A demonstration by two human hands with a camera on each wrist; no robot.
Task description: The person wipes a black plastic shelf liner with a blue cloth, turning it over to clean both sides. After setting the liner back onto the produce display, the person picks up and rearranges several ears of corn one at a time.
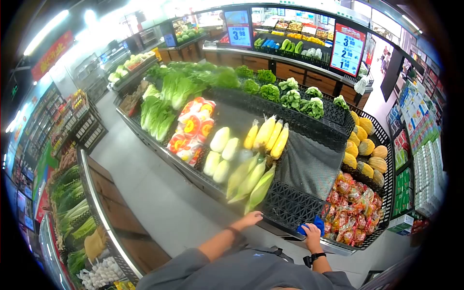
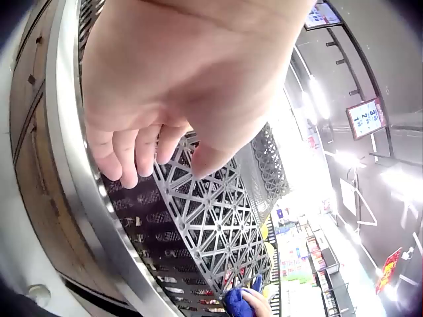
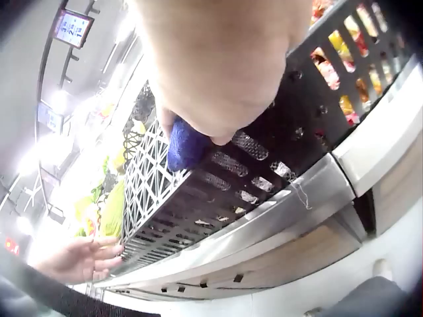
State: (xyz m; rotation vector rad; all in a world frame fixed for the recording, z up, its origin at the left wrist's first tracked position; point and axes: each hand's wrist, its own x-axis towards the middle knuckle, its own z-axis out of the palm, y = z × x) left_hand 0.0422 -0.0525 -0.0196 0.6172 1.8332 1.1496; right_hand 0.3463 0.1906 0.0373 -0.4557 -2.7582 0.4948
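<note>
Cloth, blue and bunched, lies under the curled fingers of our right hand, which grips it at the slotted wall of the black crate; its far side is hidden, so we cannot tell how each finger meets it. We judge the step in hand to be holding the cloth at this edge, and any move along it calls for a firm grip that keeps the soft folds from snagging. Our left hand holds nothing, its fingers loosely bent and near one another, the thumb apart, just beside the leafy, tapered corn; whether they touch the rim we cannot tell. Beyond our right fingers lie crinkled, shiny packets; below them runs smooth metal trim, unlike the crate's stiff triangular lattice.
</note>
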